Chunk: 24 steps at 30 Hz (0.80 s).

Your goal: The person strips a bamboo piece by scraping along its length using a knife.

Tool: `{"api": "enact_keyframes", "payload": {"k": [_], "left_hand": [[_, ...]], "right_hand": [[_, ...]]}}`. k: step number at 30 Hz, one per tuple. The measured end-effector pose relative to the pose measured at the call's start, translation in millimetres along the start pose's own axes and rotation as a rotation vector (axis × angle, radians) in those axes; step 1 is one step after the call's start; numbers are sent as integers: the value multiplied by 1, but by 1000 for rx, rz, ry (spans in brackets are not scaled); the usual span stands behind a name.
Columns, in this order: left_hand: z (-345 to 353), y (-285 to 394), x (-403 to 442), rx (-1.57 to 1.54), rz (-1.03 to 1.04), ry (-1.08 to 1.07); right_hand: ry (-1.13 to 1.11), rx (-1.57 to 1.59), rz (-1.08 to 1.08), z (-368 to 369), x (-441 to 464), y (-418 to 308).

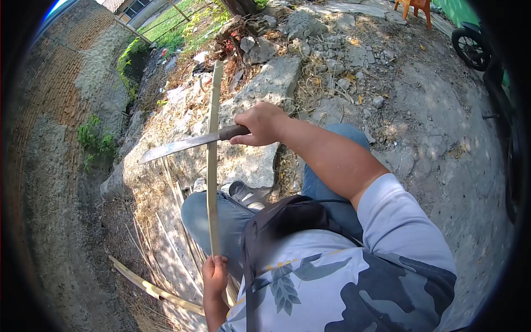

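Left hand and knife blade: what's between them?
In the head view, a length of the pale strip runs from the left hand up to where it crosses the knife blade.

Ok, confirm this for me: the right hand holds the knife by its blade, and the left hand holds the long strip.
Where the knife is held is wrong: the head view shows the right hand on its dark handle. The left hand does hold the long strip.
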State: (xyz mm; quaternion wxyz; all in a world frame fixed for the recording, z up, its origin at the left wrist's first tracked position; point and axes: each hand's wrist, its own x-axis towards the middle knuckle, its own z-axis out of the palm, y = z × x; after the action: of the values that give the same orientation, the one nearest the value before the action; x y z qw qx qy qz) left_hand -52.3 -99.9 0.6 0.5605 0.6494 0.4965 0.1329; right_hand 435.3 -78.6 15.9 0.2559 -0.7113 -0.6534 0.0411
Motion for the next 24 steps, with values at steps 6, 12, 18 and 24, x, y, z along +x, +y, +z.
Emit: {"api": "enact_keyframes", "payload": {"k": [6, 12, 18, 24], "left_hand": [[-1, -5, 3, -7, 19, -4], [3, 0, 4, 7, 36, -6], [3, 0, 3, -47, 12, -10], [2, 0, 3, -49, -5, -23]], "right_hand": [[177, 60, -77, 7, -2, 5], [88, 51, -25, 4, -2, 4], [66, 47, -26, 4, 1, 3], [172, 51, -72, 10, -1, 6]]}}
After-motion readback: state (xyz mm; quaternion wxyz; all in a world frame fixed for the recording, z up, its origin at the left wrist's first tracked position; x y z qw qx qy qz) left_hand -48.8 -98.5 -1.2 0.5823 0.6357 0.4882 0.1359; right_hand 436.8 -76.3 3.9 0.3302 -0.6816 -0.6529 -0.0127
